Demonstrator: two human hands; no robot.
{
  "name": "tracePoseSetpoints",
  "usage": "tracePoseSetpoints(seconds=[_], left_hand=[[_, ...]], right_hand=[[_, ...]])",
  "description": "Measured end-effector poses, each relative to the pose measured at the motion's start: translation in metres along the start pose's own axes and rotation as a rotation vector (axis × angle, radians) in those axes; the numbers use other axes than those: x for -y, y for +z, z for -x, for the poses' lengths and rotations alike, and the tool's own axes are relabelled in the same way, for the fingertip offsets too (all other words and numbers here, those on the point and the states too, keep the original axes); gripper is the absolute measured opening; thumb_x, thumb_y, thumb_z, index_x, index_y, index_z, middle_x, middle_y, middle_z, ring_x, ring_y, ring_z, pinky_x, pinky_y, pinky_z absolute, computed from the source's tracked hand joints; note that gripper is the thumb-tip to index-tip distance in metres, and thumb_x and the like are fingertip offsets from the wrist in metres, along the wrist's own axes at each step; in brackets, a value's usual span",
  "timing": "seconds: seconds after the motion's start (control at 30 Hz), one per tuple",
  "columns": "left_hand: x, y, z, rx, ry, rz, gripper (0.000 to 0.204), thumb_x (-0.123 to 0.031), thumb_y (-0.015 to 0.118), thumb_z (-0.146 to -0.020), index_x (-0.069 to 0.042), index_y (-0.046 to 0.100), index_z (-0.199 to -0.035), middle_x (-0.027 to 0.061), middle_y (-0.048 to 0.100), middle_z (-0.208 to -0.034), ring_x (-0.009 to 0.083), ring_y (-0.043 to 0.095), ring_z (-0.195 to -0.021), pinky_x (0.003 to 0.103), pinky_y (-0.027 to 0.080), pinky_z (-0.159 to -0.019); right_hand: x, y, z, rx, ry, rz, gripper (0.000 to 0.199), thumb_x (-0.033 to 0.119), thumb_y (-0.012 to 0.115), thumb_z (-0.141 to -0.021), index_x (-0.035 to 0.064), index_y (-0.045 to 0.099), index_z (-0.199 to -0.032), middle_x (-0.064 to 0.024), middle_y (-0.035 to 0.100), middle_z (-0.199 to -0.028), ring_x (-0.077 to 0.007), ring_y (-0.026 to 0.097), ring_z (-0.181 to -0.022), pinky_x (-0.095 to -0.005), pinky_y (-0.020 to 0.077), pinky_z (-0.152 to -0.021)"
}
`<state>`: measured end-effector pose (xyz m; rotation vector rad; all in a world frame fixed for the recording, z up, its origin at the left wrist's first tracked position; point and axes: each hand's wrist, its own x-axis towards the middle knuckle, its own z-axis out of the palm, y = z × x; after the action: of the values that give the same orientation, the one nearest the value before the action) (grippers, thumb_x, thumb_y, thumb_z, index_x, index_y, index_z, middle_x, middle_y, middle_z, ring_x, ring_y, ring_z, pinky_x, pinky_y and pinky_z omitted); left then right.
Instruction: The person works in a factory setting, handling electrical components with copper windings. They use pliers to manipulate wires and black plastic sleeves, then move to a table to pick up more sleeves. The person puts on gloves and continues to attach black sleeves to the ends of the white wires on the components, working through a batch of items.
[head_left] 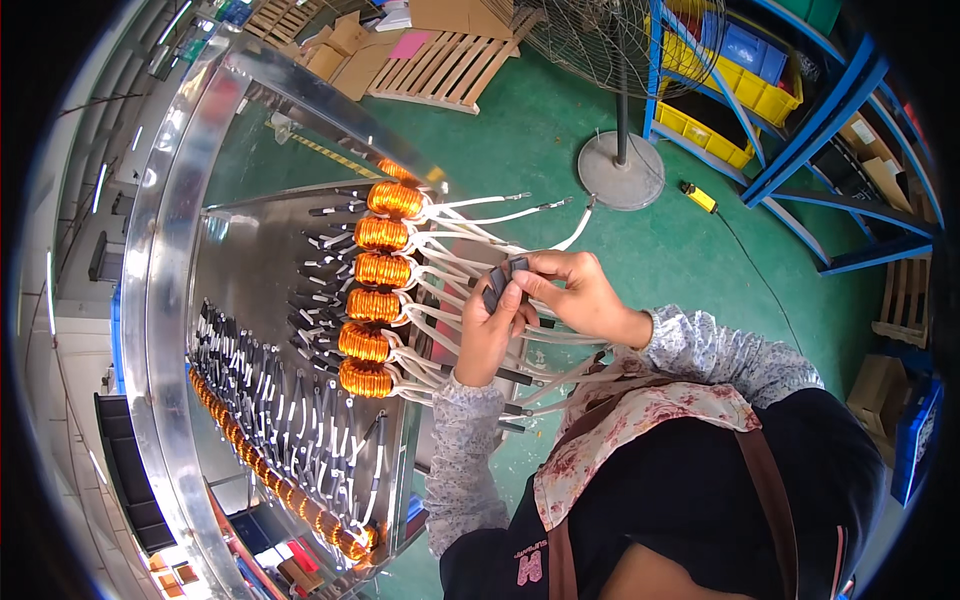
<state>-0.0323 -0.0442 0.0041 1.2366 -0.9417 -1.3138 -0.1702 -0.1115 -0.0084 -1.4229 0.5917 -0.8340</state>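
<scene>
The left hand (pixel 490 332) is curled up with thumb and fingers nearly closed around some short black pieces (pixel 495 287), and the right hand (pixel 580 292) is pinching at the upper end of the same little bunch. From where I'm sitting, they're held in midair just right of the coil column, above the white leads (pixel 480 202). Can't tell exactly how many pieces there are, fingers cover too much.

What worries me: that's a fingertip grip on small stuff, so if either thumb eases off, a piece could slip down among the leads or onto the floor. The leads also run right under the wrists, so a loose cuff on the patterned sleeves (pixel 465 460) could snag one and tug a coil out of line.

Materials-wise, the black pieces look matte, straight-edged and kinda stubby; whether they're hollow I can't say. The leads are pale, smooth and bendy, some with dark tips. Left of them, the orange coils (pixel 381 270) are chunky rings of shiny, ribbed wire, standing in a column on a glossy metal surface (pixel 265 240). A second row of coils (pixel 265 460) curves along the lower left, bristling with black-and-white leads.

Further out there's smooth green floor (pixel 520 130), a wire-caged fan on a round base (pixel 620 170), a blue metal rack (pixel 815 115) and a slatted wooden pallet (pixel 440 75).
</scene>
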Motion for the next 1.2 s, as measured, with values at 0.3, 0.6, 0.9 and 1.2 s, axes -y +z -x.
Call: tracePoseSetpoints(seconds=[0.3, 0.6, 0.9, 1.2], left_hand=[[0.008, 0.004, -0.009, -0.047, 0.012, -0.071, 0.020, -0.018, 0.055, -0.087, 0.000, 0.052, -0.096, 0.0036, 0.057, -0.074, 0.0066, 0.050, -0.048, 0.016, 0.029, -0.038], [-0.014, 0.029, -0.012, -0.038, -0.105, 0.095, 0.036, -0.017, 0.053, -0.088, -0.002, 0.046, -0.120, 0.0086, 0.060, -0.081, 0.0060, 0.047, -0.045, 0.015, 0.025, -0.036], [-0.006, 0.027, -0.015, -0.158, -0.101, -0.094, 0.024, -0.014, 0.055, -0.086, 0.001, 0.053, -0.105, 0.0018, 0.055, -0.067, 0.0040, 0.046, -0.047, 0.016, 0.029, -0.039], [0.001, 0.025, -0.011, -0.221, -0.092, 0.025, 0.005, -0.003, 0.048, -0.082, -0.007, 0.047, -0.085, 0.0003, 0.051, -0.065, 0.0040, 0.041, -0.047, 0.017, 0.030, -0.041]], right_hand=[[-0.013, -0.002, -0.004, -0.130, -0.124, -0.046, 0.018, 0.007, 0.054, -0.085, -0.0051, 0.062, -0.096, -0.0039, 0.061, -0.073, -0.0088, 0.052, -0.060, -0.0269, 0.0445, -0.054], [-0.008, -0.029, -0.013, 0.095, 0.202, -0.467, 0.024, 0.022, 0.054, -0.088, 0.0024, 0.065, -0.095, 0.0017, 0.058, -0.071, -0.0065, 0.044, -0.062, -0.0219, 0.0386, -0.061], [-0.011, -0.034, -0.014, 0.198, 0.117, -0.406, 0.027, 0.019, 0.047, -0.092, -0.0037, 0.057, -0.104, -0.0006, 0.059, -0.085, -0.0061, 0.051, -0.076, -0.0227, 0.0429, -0.070], [-0.014, -0.046, -0.010, 0.110, 0.353, -0.645, 0.024, 0.016, 0.041, -0.093, -0.0010, 0.058, -0.095, -0.0026, 0.059, -0.080, -0.0091, 0.054, -0.071, -0.0241, 0.0450, -0.068]])
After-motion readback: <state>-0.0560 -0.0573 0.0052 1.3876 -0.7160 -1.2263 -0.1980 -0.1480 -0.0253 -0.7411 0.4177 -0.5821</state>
